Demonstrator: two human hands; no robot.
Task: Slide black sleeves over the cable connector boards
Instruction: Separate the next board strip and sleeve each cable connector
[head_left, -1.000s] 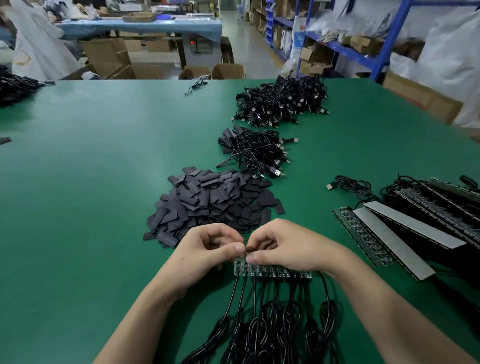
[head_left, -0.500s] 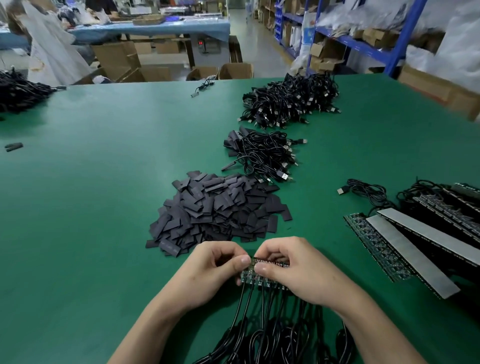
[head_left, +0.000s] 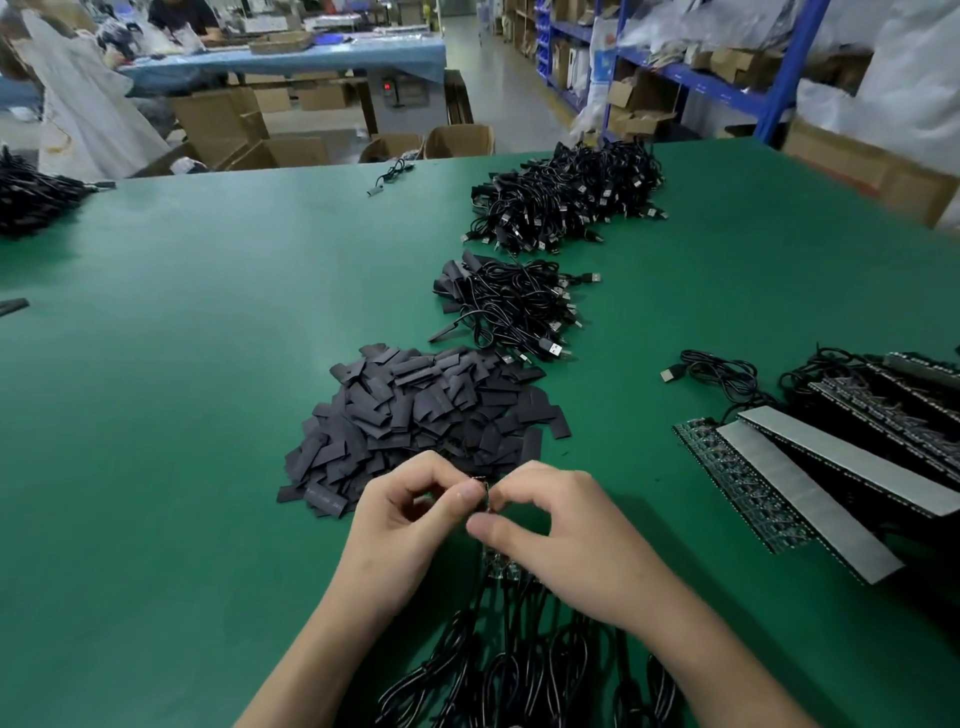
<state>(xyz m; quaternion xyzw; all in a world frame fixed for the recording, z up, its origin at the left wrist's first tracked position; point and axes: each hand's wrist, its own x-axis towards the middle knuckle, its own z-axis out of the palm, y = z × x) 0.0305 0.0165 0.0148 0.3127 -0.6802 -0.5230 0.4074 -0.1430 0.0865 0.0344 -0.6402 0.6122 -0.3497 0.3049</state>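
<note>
My left hand (head_left: 402, 525) and my right hand (head_left: 561, 525) meet above the green table (head_left: 156, 415), both pinching the end of a strip of small connector boards (head_left: 496, 564). The strip now stands turned on end, and most of it is hidden under my right hand. Black cables (head_left: 519, 670) hang from the boards toward me. A heap of flat black sleeves (head_left: 415, 415) lies just beyond my hands.
Two piles of black USB cables (head_left: 511, 306) (head_left: 566, 195) lie farther back. Panels of boards with grey backing strips (head_left: 810, 478) lie to the right, a loose cable (head_left: 711, 371) beside them. Another cable pile (head_left: 31, 197) is far left. Boxes and shelves stand behind.
The board strip lay flat across the table before; my hands have lifted and turned it on end, my right hand now covering most of it.
</note>
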